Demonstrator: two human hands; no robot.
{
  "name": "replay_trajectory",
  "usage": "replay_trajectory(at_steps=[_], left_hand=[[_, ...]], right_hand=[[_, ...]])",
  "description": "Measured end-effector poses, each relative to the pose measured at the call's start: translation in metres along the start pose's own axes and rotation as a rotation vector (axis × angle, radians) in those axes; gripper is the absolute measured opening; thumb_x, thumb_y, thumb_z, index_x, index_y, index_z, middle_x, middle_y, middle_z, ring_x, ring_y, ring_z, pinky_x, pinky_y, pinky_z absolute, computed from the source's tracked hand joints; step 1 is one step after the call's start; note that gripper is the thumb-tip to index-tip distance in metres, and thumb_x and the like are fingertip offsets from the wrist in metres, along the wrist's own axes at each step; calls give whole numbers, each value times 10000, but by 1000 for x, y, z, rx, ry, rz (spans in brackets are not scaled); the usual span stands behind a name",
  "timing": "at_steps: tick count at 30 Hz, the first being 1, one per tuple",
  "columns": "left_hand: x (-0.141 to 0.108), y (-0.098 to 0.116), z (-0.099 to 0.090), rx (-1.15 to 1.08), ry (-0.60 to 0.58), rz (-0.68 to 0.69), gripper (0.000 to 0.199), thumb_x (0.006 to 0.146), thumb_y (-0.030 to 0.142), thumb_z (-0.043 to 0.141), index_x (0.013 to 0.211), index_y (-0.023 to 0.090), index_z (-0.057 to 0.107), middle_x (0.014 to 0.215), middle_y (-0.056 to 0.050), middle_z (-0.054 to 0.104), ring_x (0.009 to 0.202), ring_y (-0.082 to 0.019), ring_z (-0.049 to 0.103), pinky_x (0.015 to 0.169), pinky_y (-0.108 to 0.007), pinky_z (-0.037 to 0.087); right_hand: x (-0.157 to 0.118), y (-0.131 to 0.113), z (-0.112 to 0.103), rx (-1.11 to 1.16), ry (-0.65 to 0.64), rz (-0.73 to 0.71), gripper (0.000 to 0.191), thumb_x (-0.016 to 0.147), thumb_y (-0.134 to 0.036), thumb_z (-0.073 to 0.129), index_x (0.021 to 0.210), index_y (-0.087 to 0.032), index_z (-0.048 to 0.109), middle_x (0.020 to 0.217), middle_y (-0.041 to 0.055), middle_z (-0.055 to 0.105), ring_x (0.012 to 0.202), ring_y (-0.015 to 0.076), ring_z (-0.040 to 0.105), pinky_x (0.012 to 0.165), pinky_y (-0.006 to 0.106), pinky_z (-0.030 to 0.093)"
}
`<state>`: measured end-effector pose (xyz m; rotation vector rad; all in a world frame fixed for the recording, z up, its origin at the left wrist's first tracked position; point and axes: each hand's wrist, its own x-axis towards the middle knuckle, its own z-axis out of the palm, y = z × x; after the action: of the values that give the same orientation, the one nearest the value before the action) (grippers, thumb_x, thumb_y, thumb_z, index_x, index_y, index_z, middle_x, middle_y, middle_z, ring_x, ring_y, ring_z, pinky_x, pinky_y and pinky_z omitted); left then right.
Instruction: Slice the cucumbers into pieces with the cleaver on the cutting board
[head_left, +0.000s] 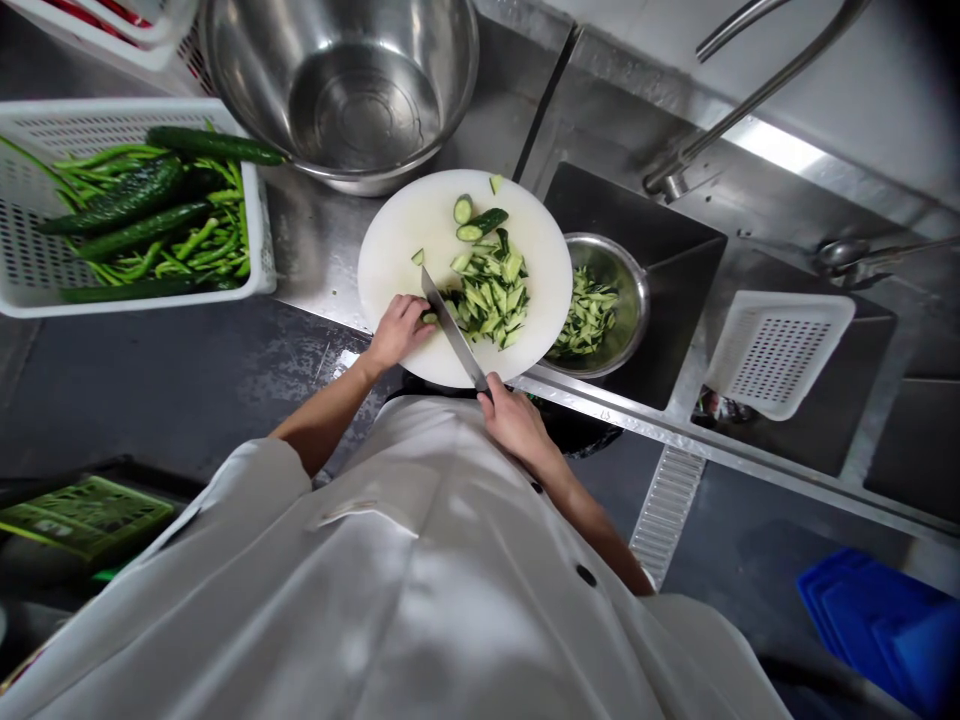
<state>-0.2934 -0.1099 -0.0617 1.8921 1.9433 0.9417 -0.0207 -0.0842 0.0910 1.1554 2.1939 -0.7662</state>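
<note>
A knife (pixel 455 335) is held by its handle in my right hand (pixel 514 418), its blade slanting up and left over the round white cutting board (pixel 390 225). Against the blade's left side, my left hand (pixel 401 328) has its fingers bent over a small piece of cucumber, mostly hidden. To the right of the blade lies a pile of sliced cucumber (pixel 491 295). Short cucumber chunks (pixel 463 209) rest near the board's upper part. One small slice (pixel 418 257) sits by the knife tip.
A large steel bowl (pixel 364 110) stands behind the board. Left is a white basket (pixel 259 230) of cucumbers and green peppers. At the right, a steel bowl (pixel 637 310) holds cut cucumber by the sink, with a faucet (pixel 739 110) and another white basket (pixel 780 350) beyond.
</note>
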Motion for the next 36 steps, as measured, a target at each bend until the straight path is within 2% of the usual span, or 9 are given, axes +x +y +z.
replay_trajectory(at_steps=[3,6,11,18,23,28,33,36], left_hand=[[3,2,-1,-15,-10,25,240,1022,427,527,1095,220,624,1124,-145,652,1084,-305,576,969,-519,527],[4,4,-7,-24,-39,51,241,1050,337,412,1053,227,626,1113,-145,647,1067,-294,563,955,-504,518],[8,3,-7,-9,-57,52,210,1008,254,434,1017,216,640,1068,-149,635,1003,-301,545,904,-508,512],[7,2,-6,-12,-53,74,248,1015,293,425,1040,223,662,1065,-146,629,1008,-305,553,895,-513,513],[7,3,-7,-17,-48,48,259,1035,306,414,1023,226,660,1056,-145,631,998,-296,553,880,-488,518],[6,2,-6,-40,-39,59,239,1020,303,445,1033,226,671,1058,-142,637,996,-301,557,886,-503,519],[5,2,-4,-48,-28,41,253,1036,318,429,1014,225,663,1032,-141,634,980,-293,560,875,-481,522],[4,2,-4,-56,-31,37,250,1033,327,436,1017,229,666,1036,-140,638,990,-296,566,886,-493,526]], right_hand=[[0,-6,-3,-26,-7,-2,393,1114,-367,344,1448,-196,461,1060,144,767,975,310,725,801,350,477],[-14,-6,-13,-52,-8,-1,380,1118,-375,345,1439,-200,446,1043,143,765,948,306,732,771,338,473],[-41,-3,-26,-96,-40,-2,365,1114,-356,344,1423,-191,448,968,128,763,894,307,739,745,335,468],[-6,-16,-21,-60,-17,-28,344,1117,-342,348,1407,-188,453,1049,155,766,950,311,732,749,333,460],[-17,-10,-25,-110,-12,-34,352,1115,-351,343,1401,-183,459,985,140,766,917,313,727,748,333,451],[-4,-14,-22,-66,-19,-36,368,1114,-343,351,1431,-184,452,1079,152,770,966,308,727,761,326,449],[-12,-11,-25,-101,-4,-44,392,1117,-351,339,1449,-167,438,1008,146,771,928,317,729,741,329,440],[-7,-13,-24,-77,-17,-47,379,1116,-341,353,1442,-173,446,1044,149,772,946,312,727,739,322,436]])
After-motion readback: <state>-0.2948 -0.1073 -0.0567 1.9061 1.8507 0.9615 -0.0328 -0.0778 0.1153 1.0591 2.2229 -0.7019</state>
